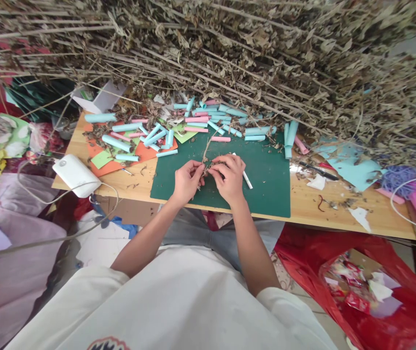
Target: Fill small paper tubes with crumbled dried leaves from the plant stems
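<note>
My left hand and my right hand meet over the green cutting mat, fingers pinched together on a dry leafy twig that rises between them. A white paper stick pokes out from under my right hand and lies on the mat. Several rolled paper tubes, light blue and pink, lie scattered just beyond the mat.
A huge heap of dry branches fills the back of the wooden table. A white device with a cable sits at the left edge. Orange paper, blue paper, a black tool. A red bag lies on the floor.
</note>
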Motion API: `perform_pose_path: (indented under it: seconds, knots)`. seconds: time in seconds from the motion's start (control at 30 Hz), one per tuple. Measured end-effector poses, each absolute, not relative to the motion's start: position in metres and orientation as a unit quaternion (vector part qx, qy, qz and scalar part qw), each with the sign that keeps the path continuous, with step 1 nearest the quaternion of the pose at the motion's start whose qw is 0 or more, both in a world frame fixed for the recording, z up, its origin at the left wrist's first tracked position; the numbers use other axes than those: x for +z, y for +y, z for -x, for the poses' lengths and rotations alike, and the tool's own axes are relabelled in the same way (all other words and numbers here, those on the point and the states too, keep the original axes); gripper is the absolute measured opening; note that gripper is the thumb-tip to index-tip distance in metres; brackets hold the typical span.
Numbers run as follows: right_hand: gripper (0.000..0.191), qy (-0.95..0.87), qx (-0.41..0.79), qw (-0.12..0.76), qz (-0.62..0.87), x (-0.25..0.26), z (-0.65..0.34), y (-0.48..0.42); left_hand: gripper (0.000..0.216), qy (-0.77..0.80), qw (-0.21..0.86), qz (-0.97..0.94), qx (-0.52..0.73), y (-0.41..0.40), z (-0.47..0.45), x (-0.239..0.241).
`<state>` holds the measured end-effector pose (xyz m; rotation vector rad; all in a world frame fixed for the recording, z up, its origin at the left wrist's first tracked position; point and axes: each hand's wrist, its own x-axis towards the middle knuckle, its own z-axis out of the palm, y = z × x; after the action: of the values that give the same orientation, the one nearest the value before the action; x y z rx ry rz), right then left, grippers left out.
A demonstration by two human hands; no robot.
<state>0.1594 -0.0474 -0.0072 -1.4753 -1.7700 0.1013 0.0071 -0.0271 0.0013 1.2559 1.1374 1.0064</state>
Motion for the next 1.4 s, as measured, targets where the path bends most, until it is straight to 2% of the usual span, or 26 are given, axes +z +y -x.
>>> perform_pose_path:
  seconds: [0.23, 0.4, 0.67, 0.8, 0.87, 1.07, 1.4]
  knots:
    - [0.019, -0.638, 0.014, 0.418, 0.646, -0.009, -0.163, -0.046, 0.028, 0.492, 0.551, -0.521, 0.428, -0.028, -0.006, 0.0]
    - [0.015, -0.639, -0.008, 0.421, 0.644, -0.005, -0.162, -0.049, 0.034, 0.467, 0.631, -0.446, 0.43, -0.022, -0.008, 0.005]
    - [0.021, -0.643, 0.072, 0.508, 0.568, 0.002, -0.163, -0.056, 0.026, 0.401, 0.72, -0.322, 0.466, -0.007, -0.026, 0.03]
    - [0.022, -0.665, 0.131, 0.496, 0.544, 0.0, -0.162, -0.055, 0.02, 0.377, 0.75, -0.265, 0.475, -0.001, -0.034, 0.037]
    - [0.017, -0.67, 0.127, 0.49, 0.544, -0.002, -0.162, -0.053, 0.018, 0.379, 0.744, -0.268, 0.481, 0.001, -0.037, 0.036]
    - [0.024, -0.627, 0.073, 0.494, 0.598, -0.007, -0.164, -0.05, 0.02, 0.448, 0.662, -0.332, 0.5, 0.002, -0.037, 0.023]
    - [0.029, -0.574, 0.02, 0.512, 0.638, -0.004, -0.163, -0.049, 0.032, 0.47, 0.662, -0.361, 0.458, -0.005, -0.035, 0.014]
